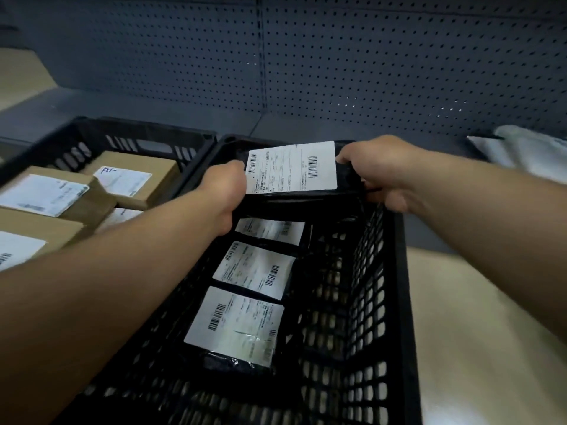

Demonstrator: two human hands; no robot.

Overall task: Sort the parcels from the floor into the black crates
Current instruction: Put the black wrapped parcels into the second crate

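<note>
I hold a black plastic parcel (291,170) with a white shipping label over the far end of the right black crate (402,289). My left hand (225,191) grips its left edge and my right hand (377,170) grips its right edge. Three black parcels with white labels lie inside this crate: one (270,231) just under the held parcel, one (254,271) in the middle, one (236,326) nearest me. The left black crate (76,130) holds several brown cardboard boxes (135,176) with white labels.
A grey pegboard wall (337,65) stands behind the crates, above a grey shelf base. A white plastic parcel (521,151) lies at the right on that base. Beige floor (478,332) shows right of the crate.
</note>
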